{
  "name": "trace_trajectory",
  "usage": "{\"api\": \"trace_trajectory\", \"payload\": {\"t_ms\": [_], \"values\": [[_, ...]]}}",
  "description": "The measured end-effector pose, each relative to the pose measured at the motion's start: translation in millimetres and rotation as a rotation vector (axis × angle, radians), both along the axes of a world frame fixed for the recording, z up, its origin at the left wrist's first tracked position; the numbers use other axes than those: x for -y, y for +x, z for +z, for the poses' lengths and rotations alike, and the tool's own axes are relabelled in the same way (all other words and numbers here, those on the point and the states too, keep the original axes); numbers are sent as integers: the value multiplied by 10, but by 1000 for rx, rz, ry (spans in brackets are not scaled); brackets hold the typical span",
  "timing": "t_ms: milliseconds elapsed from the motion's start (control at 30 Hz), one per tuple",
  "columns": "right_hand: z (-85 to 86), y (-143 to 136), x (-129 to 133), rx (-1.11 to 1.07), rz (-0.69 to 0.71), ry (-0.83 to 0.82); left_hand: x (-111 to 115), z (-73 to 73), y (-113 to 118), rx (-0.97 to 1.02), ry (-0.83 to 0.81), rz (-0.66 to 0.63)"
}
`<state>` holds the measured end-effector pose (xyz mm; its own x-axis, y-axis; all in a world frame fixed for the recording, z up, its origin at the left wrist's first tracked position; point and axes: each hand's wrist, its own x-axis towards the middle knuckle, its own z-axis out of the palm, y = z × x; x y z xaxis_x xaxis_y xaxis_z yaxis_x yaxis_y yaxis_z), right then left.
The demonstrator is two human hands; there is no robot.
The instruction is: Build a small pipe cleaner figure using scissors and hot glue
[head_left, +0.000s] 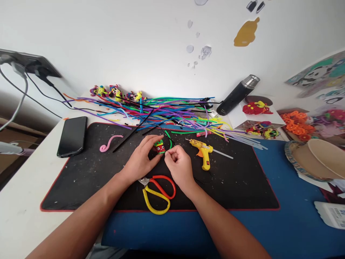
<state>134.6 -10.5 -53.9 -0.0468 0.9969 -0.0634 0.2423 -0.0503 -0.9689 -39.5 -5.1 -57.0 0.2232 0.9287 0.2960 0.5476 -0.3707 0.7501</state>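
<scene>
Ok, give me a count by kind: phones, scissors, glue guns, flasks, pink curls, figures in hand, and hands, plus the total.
Phone: 1
Scissors: 1
Glue gun: 1
Flask: 1
Pink curl: 1
Red and green figure in hand: 1
Hands: 2, left hand and right hand
Total: 8

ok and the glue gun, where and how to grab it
Best by the handle of the yellow glue gun, probably from the near side: the grip points toward the person, while the nozzle faces away to the left and a glue stick juts out right.
</scene>
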Motion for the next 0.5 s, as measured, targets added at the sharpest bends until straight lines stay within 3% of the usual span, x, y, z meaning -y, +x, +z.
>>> {"api": "trace_trajectory", "payload": {"t_ms": [500], "values": [[-39,-4,2,26,12,22,15,10,18,-16,26,-24]]}}
